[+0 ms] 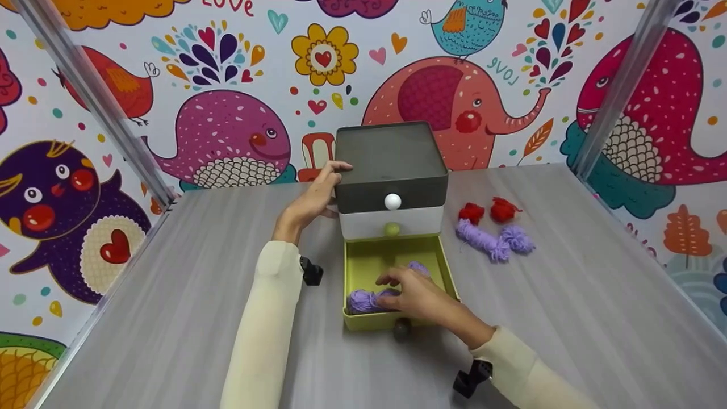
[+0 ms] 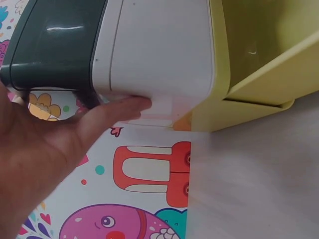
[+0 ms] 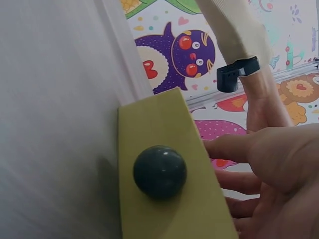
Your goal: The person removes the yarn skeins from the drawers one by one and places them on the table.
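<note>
A small drawer unit (image 1: 392, 150) has a dark grey top tier, a white middle tier and a yellow-green bottom drawer (image 1: 363, 264) pulled out. My left hand (image 1: 311, 200) rests against the unit's left side, fingertips at the top edge. In the left wrist view its thumb (image 2: 117, 109) lies straight along the white tier. My right hand (image 1: 423, 292) is inside the drawer with fingers spread, its thumb by a purple yarn bundle (image 1: 363, 302). Another purple yarn piece (image 1: 419, 266) shows partly behind that hand. In the right wrist view, the fingers (image 3: 234, 149) are beyond the drawer front.
To the unit's right lie two red yarn balls (image 1: 503, 209) and two purple yarn bundles (image 1: 483, 240) on the grey table (image 1: 545, 318). A dark round knob (image 3: 159, 172) sticks out from the drawer front. A patterned wall (image 1: 341, 108) stands behind.
</note>
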A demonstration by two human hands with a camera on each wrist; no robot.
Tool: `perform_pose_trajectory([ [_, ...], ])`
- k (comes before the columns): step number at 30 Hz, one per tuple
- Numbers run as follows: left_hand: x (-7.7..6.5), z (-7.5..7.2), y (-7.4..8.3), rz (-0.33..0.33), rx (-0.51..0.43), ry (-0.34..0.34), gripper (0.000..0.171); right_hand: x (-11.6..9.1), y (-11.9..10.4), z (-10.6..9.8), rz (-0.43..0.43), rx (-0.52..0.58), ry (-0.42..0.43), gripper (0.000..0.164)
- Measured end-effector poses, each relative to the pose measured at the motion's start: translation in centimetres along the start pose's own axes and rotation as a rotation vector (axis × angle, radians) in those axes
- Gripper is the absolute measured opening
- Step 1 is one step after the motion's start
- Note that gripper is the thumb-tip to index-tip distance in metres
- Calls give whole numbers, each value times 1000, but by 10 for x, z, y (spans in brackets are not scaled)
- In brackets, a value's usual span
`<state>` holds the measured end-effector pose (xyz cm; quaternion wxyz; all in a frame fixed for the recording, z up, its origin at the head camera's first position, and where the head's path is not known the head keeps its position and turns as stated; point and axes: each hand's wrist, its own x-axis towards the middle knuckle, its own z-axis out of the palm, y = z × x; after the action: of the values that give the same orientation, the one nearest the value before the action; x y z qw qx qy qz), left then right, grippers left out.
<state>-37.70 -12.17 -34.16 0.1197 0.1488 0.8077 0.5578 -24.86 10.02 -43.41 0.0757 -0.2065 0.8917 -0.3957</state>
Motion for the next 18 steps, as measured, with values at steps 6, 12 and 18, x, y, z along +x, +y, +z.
perform_pose_trajectory([
  [6, -2, -1, 1, -2, -11, 0, 37, 1, 2, 5, 5, -42, -29, 34],
  [12, -2, 0, 1, -2, 1, 6, 36, 2, 5, 6, 39, -38, -42, 31],
  [18, -1, 1, 2, 15, 11, 18, 36, 3, 6, 6, 65, -41, -46, 33],
])
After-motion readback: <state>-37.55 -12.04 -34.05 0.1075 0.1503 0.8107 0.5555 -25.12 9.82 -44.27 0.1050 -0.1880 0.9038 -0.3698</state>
